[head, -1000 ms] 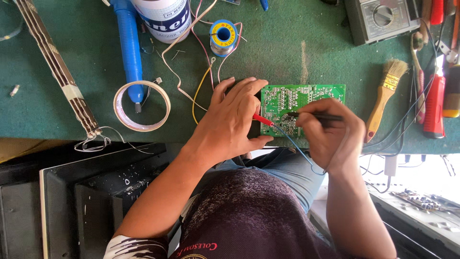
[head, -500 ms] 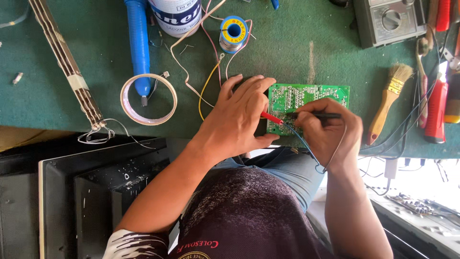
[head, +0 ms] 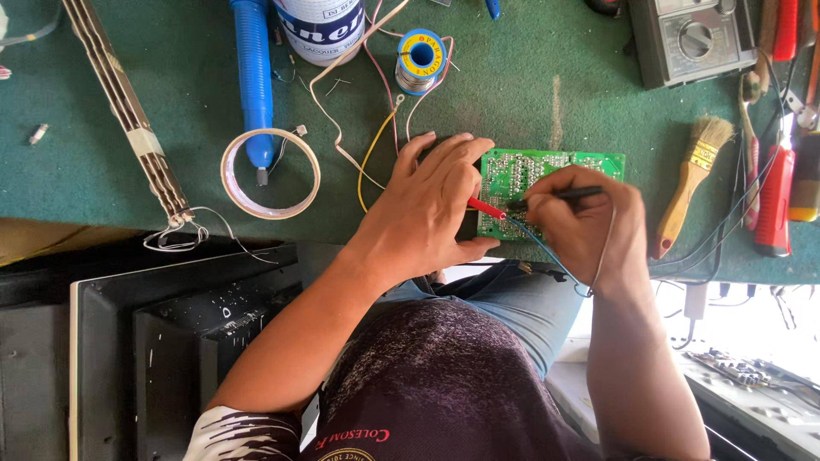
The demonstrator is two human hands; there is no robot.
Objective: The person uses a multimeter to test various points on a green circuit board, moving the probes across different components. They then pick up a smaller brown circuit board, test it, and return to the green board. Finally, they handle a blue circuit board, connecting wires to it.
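Left hand (head: 431,205) grips red probe (head: 485,207), right hand (head: 581,218) black probe (head: 555,197), frame centre, on green circuit board (head: 547,166); tape ring (head: 270,173) left, paintbrush (head: 690,183) right.

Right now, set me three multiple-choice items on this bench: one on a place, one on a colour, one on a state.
1. Where does the brush lie relative to the board?
A. to its right
B. to its left
C. on top of it

2. What colour is the probe in the left hand?
A. yellow
B. red
C. white

3. What is the right hand doing?
A. resting open
B. gripping the brush
C. pinching a black probe

Answers: 1 A, the brush sits right of the green board. 2 B, the red probe pokes out from the fingers. 3 C, its fingers close on the black probe over the board.
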